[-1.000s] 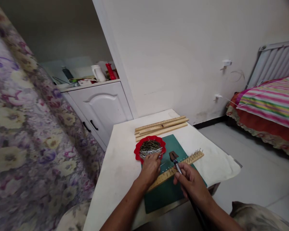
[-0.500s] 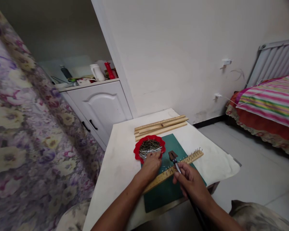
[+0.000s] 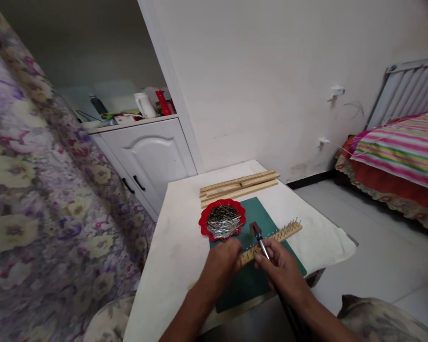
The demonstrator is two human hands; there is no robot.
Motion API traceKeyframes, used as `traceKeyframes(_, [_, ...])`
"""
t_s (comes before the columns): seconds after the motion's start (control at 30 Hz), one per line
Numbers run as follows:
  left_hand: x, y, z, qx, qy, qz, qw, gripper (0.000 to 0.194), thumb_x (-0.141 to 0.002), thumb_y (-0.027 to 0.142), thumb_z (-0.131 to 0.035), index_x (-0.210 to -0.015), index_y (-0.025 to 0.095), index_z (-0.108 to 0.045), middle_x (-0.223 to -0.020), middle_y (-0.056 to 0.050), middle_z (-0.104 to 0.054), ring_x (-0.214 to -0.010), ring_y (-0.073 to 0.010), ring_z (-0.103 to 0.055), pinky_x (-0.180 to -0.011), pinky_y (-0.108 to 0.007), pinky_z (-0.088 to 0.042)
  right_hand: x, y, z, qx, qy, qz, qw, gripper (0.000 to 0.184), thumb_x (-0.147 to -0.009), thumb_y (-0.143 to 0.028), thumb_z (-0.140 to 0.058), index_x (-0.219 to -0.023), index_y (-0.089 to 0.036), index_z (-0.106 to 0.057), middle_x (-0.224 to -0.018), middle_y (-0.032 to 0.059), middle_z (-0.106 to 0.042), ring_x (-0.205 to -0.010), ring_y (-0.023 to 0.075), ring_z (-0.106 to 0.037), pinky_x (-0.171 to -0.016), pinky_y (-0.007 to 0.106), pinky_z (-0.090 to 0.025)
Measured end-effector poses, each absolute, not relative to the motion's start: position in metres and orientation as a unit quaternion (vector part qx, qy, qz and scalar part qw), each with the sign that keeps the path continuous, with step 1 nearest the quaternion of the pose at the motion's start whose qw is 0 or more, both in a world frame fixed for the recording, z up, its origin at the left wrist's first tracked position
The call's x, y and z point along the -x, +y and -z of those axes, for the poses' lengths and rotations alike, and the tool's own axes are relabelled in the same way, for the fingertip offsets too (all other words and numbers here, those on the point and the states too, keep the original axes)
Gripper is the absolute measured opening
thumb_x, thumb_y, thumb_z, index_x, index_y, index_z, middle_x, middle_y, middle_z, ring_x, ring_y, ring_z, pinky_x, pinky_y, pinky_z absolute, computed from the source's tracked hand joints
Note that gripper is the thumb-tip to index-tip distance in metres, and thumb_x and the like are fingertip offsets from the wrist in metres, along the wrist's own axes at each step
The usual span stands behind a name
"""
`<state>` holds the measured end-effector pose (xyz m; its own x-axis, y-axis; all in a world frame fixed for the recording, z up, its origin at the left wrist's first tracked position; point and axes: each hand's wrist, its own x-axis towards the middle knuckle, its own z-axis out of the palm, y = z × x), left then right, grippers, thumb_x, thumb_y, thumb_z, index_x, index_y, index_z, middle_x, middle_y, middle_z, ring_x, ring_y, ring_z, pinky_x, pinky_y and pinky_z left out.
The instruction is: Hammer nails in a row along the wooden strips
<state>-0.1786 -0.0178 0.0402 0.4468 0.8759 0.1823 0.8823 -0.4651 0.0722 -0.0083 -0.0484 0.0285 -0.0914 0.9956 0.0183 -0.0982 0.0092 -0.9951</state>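
My right hand (image 3: 283, 267) is wrapped round a claw hammer (image 3: 263, 246), its dark head raised over the wooden strip (image 3: 248, 256). That strip lies slantwise across a green mat (image 3: 231, 294). Rows of nails (image 3: 288, 228) stand in its right part, many of them leaning. My left hand (image 3: 224, 259) is closed above the strip's left part and covers it; whatever its fingers pinch is hidden. Just beyond it sits a red scalloped dish (image 3: 204, 222) full of loose dark and silvery nails (image 3: 223, 221).
Several wooden strips (image 3: 238, 186) lie at the back of the white-covered table (image 3: 164, 266). A white cabinet (image 3: 153, 156) stands behind to the left, beside a floral curtain (image 3: 17, 190). On the right is a bed with a striped cover (image 3: 406, 142).
My left hand has drawn back from the nail dish towards me and now is over the wooden strip, with its fingers closed. The right hand and the hammer have barely moved.
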Motion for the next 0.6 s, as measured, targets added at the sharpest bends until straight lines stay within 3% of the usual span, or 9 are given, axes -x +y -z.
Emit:
traceKeyframes(0.17, [0.165,-0.047,-0.034,0.863,-0.481,0.152,-0.032,0.022,-0.081,0.008,-0.039,-0.081,0.020,-0.058,-0.075,-0.003,-0.059,-0.060,-0.0133,-0.054,-0.052,-0.023,-0.034,0.010,-0.050,-0.025,0.423,-0.512,-0.535,0.522,0.012,-0.079,-0.029,-0.060,-0.083,-0.020,-0.053,-0.062,-0.0044,-0.057,-0.055,0.0128,-0.054,-0.050,0.021,-0.041])
traceKeyframes(0.23, [0.167,-0.051,-0.037,0.844,-0.481,0.219,-0.094,0.021,-0.080,0.009,-0.040,-0.079,0.019,-0.058,-0.077,-0.003,-0.058,-0.063,-0.0126,-0.054,-0.055,-0.022,-0.036,0.010,-0.052,-0.024,0.418,-0.499,-0.555,0.518,0.013,-0.078,-0.027,-0.061,-0.085,-0.020,-0.053,-0.063,-0.0051,-0.057,-0.050,0.0109,-0.051,-0.045,0.020,-0.039])
traceKeyframes(0.37, [0.169,-0.053,-0.039,0.696,-0.485,0.399,-0.349,0.007,-0.078,0.022,-0.054,-0.076,0.017,-0.058,-0.070,-0.001,-0.060,-0.064,-0.0124,-0.056,-0.062,-0.022,-0.042,0.009,-0.055,-0.026,0.413,-0.464,-0.595,0.509,0.021,-0.076,-0.032,-0.062,-0.088,-0.020,-0.049,-0.059,-0.0071,-0.055,-0.032,0.0045,-0.035,-0.031,0.016,-0.025])
traceKeyframes(0.47, [0.161,-0.056,-0.028,0.505,-0.460,0.488,-0.543,0.016,-0.070,0.027,-0.066,-0.076,0.015,-0.058,-0.063,0.000,-0.062,-0.059,-0.0122,-0.058,-0.061,-0.023,-0.044,0.012,-0.058,-0.031,0.398,-0.454,-0.605,0.518,0.025,-0.075,-0.035,-0.064,-0.086,-0.020,-0.048,-0.058,-0.0069,-0.056,-0.031,0.0031,-0.033,-0.029,0.015,-0.025])
traceKeyframes(0.6, [0.151,-0.060,-0.015,0.370,-0.409,0.541,-0.635,0.022,-0.063,0.028,-0.072,-0.072,0.014,-0.058,-0.064,-0.002,-0.065,-0.059,-0.0133,-0.058,-0.063,-0.025,-0.045,0.015,-0.060,-0.033,0.385,-0.454,-0.604,0.529,0.023,-0.075,-0.034,-0.064,-0.085,-0.020,-0.048,-0.057,-0.0065,-0.057,-0.032,0.0033,-0.034,-0.030,0.014,-0.026])
